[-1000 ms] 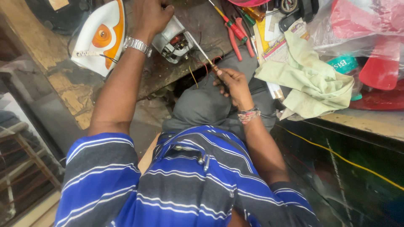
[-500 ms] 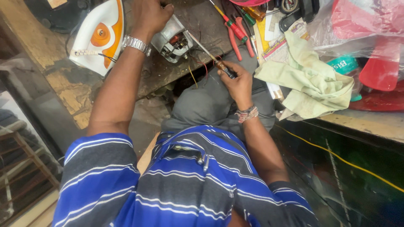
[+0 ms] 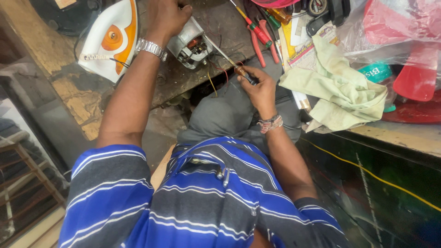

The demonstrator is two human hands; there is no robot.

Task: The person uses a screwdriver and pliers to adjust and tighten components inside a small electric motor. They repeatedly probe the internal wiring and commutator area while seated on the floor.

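My left hand (image 3: 167,16) is clamped over the motor (image 3: 192,46) on the bench (image 3: 73,98). Right hand (image 3: 259,87) has fingers closed on the screwdriver (image 3: 229,62); its shaft runs up-left from the fingers to the motor. White-orange iron (image 3: 110,39) left of the motor; red pliers (image 3: 264,41), pale cloth (image 3: 342,89), pink bags (image 3: 399,27) to the right.

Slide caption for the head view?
Left hand steadies a small electric motor; right hand probes it with a screwdriver.

Evenly lit from above, bright on the white iron (image 3: 108,39) and pale cloth (image 3: 342,89). Dim, murky at lower corners. Wide-angle bending toward edges; sharp at centre.
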